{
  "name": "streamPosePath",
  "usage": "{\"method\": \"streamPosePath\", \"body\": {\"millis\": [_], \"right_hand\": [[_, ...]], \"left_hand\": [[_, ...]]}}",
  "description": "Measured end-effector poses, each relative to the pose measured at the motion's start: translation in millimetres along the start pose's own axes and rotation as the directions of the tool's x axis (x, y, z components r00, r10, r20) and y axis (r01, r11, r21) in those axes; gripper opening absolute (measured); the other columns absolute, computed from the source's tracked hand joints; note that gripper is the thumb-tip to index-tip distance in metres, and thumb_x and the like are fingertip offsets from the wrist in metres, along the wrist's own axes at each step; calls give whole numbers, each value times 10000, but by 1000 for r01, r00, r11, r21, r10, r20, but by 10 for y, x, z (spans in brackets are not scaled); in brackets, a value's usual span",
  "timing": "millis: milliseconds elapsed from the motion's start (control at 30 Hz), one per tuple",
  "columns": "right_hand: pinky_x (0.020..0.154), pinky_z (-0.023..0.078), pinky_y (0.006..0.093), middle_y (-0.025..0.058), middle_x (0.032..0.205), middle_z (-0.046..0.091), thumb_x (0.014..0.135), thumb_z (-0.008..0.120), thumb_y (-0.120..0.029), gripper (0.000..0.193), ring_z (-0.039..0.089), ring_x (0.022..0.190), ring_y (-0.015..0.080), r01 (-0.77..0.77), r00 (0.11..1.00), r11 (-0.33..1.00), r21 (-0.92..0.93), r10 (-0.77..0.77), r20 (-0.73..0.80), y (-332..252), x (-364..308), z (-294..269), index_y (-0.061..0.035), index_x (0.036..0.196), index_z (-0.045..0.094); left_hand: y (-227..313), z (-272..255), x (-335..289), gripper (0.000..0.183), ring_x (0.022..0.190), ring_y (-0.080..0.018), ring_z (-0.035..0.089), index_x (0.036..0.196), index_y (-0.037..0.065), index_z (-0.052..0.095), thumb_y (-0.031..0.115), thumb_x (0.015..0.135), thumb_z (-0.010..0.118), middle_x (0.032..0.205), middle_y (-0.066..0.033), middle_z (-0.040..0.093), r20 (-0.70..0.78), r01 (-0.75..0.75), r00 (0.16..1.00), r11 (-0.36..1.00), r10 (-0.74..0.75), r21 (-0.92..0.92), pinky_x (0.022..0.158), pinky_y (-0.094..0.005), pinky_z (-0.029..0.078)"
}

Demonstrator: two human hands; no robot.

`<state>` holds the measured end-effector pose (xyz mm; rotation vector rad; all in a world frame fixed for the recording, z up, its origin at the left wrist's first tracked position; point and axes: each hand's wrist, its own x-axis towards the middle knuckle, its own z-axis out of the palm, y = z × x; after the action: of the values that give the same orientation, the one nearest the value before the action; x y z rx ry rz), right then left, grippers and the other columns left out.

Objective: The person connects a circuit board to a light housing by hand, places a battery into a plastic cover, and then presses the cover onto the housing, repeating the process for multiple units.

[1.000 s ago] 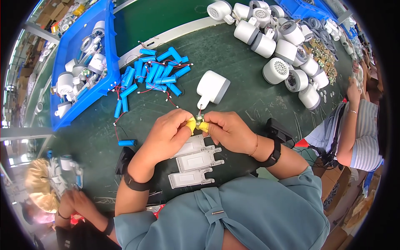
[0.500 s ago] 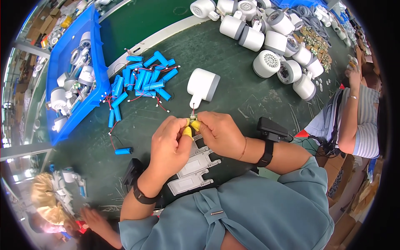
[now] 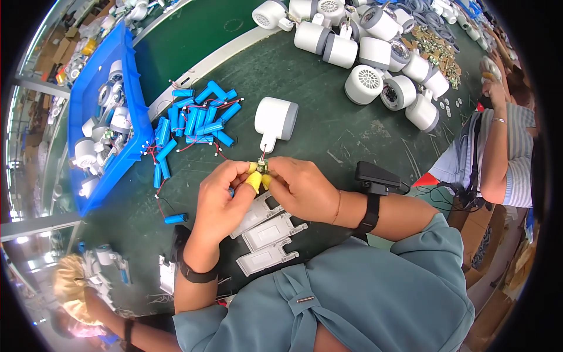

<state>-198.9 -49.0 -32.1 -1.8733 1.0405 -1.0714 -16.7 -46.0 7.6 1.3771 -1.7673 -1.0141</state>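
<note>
Fingers (image 3: 254, 180) of your left hand (image 3: 218, 196) and right hand (image 3: 306, 190) pinch small board (image 3: 263, 166), just nearer you than housing (image 3: 271, 117). Blue bit (image 3: 231, 192) in left hand, perhaps battery. Three covers (image 3: 268, 233) lie near your waist.

Live from a factory assembly workshop, by every sign: along a green workbench (image 3: 328, 135), past a pile of blue wired cylinders (image 3: 199, 120), then up to a whole crowd of matching white-and-grey housings (image 3: 363, 85)! Across to a blue bin (image 3: 135, 94) loaded with parts, and over to a co-worker (image 3: 517, 146) beside cardboard boxes (image 3: 474, 229).
</note>
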Motion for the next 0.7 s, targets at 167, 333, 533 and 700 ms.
{"method": "streamPosePath", "body": {"millis": [167, 333, 533, 700], "right_hand": [[577, 503, 409, 141, 737, 610, 821, 656, -54, 127, 622, 650, 335, -25, 999, 998, -59, 28, 43, 14, -19, -29, -9, 867, 546], [613, 513, 485, 193, 716, 610, 832, 621, -95, 147, 626, 679, 404, 7, 1000, 998, -63, -6, 26, 20, -11, -4, 11, 827, 520], [643, 518, 486, 189, 755, 624, 831, 619, -100, 147, 640, 707, 396, 8, 1000, 997, -73, -6, 29, 43, -16, -8, 10, 827, 521], [664, 519, 483, 190, 758, 617, 824, 628, -102, 167, 643, 734, 390, -7, 999, 994, -109, 11, 33, 65, 1, -3, 12, 877, 519]], "left_hand": [[53, 44, 64, 203, 664, -49, 545, 969, -19, 669, -28, 769, 701, 812, -31, 613, 25, 112, 993, 993, -112, 28, 587, -204, 462], [78, 94, 86, 176, 645, -50, 544, 924, -27, 666, -26, 754, 713, 774, -24, 603, 17, 42, 999, 995, -43, 92, 572, -204, 465], [70, 110, 104, 206, 645, -59, 557, 969, -22, 688, -37, 766, 721, 772, -30, 609, 10, 30, 999, 993, -31, 115, 590, -206, 479], [33, -101, -6, 391, 882, -152, 645, 1199, -15, 626, -52, 812, 665, 1010, -98, 672, 17, -35, 999, 982, 33, 185, 802, -275, 514]]}}
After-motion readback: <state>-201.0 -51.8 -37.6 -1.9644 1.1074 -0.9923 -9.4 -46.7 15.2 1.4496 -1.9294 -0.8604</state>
